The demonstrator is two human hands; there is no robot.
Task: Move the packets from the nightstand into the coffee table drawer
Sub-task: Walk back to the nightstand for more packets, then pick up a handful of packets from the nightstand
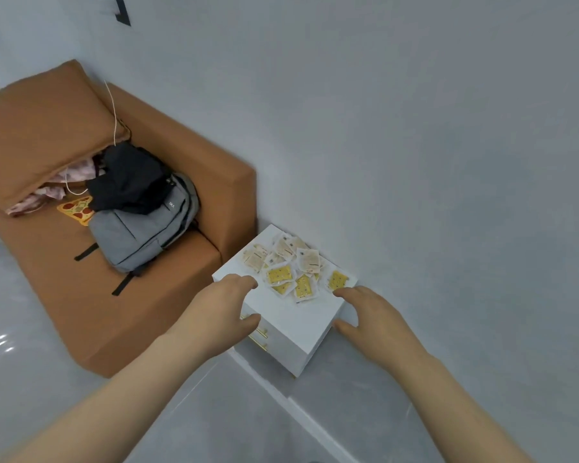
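We reach both arms toward the white nightstand [295, 322] against the wall. Our left hand [224, 305] hovers at its left edge, fingers relaxed and holding nothing; our right hand [371, 312] sits near its right edge, likewise loose and empty. The packets [291, 265] lie heaped on the far part of its top, just beyond both hands. A brown sofa [81, 295] with a grey backpack [141, 232] stands to the left.

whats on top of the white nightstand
A loose heap of packets, yellow and pale ones overlapping, on the nightstand top. Any packets buried under the heap are covered.

Lettering on packets [310, 260] illegible
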